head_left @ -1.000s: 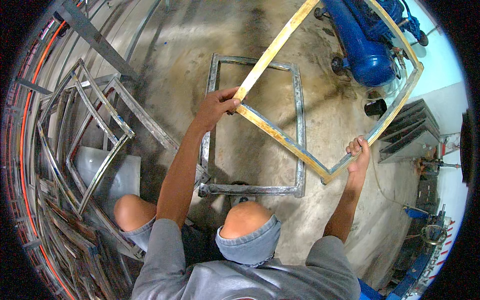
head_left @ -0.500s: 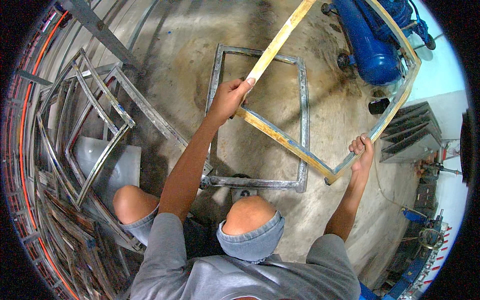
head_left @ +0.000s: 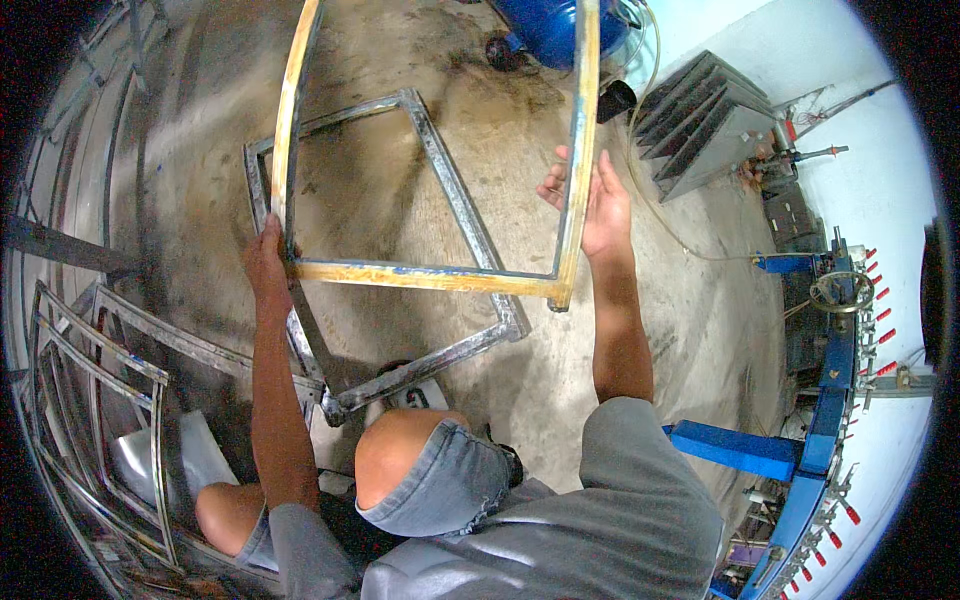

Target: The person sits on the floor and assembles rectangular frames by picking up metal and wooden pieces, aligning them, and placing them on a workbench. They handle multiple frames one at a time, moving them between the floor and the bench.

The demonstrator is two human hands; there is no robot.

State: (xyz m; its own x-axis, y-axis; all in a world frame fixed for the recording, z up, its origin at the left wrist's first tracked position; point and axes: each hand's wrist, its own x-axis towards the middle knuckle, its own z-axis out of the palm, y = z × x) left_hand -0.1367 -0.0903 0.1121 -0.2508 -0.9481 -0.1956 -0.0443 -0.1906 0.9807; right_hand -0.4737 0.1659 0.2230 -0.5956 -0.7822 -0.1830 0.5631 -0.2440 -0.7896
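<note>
The left hand [head_left: 266,262] is closed around the near left corner of a yellowish metal frame [head_left: 430,277], fingers wrapped over the bar where the left side rail meets the near rail; the right hand [head_left: 597,200] is half open, palm pressed against the outer face of the frame's right rail, thumb and fingers spread along it rather than curled fully round; between the two hands the frame is held up off the concrete floor [head_left: 640,330], its near rail running almost level from left hand to the near right corner, its two side rails rising away toward the top edge of the view; directly beneath it a grey steel frame [head_left: 460,210] lies flat on the floor, its near corner close to the person's bare knee [head_left: 395,450]; a stack of grey frames [head_left: 100,380] leans at the left side of the floor; a blue tank [head_left: 555,25] stands at the far side; a blue machine stand [head_left: 800,440] sits at the right.
</note>
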